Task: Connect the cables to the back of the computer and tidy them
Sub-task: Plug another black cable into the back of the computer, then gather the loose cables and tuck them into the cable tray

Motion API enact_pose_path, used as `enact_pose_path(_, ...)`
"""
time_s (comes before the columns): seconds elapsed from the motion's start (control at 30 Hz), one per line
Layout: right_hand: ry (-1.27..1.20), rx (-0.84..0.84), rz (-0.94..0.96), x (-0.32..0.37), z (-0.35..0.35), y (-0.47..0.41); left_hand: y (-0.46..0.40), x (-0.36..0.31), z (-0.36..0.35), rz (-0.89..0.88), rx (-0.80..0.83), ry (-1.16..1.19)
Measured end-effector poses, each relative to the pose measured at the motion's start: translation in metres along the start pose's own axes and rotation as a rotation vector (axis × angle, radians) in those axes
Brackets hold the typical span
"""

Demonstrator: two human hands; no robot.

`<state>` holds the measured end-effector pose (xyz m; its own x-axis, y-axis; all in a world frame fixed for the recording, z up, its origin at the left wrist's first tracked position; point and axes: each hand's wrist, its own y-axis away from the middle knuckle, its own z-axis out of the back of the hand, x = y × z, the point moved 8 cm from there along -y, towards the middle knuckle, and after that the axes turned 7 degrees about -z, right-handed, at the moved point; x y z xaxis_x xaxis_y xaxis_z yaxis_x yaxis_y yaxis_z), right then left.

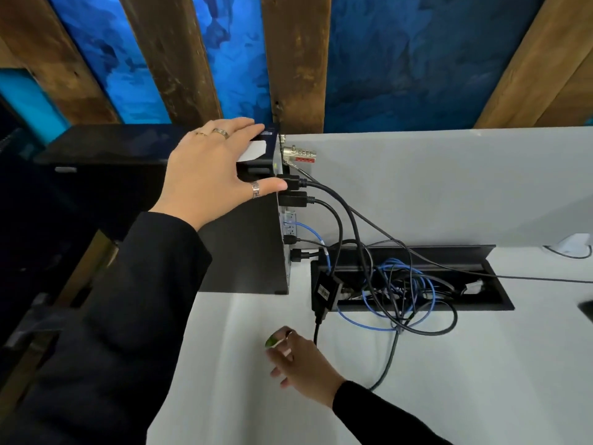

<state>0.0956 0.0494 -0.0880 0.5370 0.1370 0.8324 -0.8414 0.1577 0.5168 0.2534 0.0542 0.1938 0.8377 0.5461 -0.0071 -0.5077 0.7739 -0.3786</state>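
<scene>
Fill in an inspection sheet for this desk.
Surface: white desk.
Job's things: black computer standing on the desk, several plugs in its back.
Clutter: combination lock at the computer's top rear corner.
Grips: left hand rests on the computer's top edge; right hand hovers low by the black cable.
Cables: black and blue cables tangled in the desk's cable tray.
Surroundings: wooden planks over blue wall.

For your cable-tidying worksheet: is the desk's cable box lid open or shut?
Open: the lid stands raised behind the cable box, and blue cables spill out.
</scene>
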Motion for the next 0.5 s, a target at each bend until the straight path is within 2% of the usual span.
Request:
enact_pose_path(0.07, 0.078, 0.013, 0.079, -0.005, 0.011, 0.024, 0.015, -0.007, 0.000, -0.016, -0.047, 0.035)
enact_pose_path(0.17, 0.204, -0.105, 0.176, -0.013, 0.046, 0.056, 0.045, -0.021, 0.003, -0.003, -0.118, 0.070)
enact_pose_path(0.3, 0.281, -0.331, 0.234, -0.027, 0.110, 0.095, 0.089, -0.046, -0.005, 0.100, -0.174, 0.257)
enact_pose_path(0.37, 0.292, -0.511, 0.286, -0.031, 0.151, 0.110, 0.109, -0.067, -0.018, 0.122, -0.188, 0.376)
enact_pose_path(0.43, 0.353, -0.694, 0.341, -0.035, 0.188, 0.121, 0.127, -0.094, -0.040, 0.140, -0.143, 0.490)
enact_pose_path(0.5, 0.499, -0.800, 0.343, -0.041, 0.217, 0.120, 0.142, -0.123, -0.073, 0.192, -0.014, 0.616)
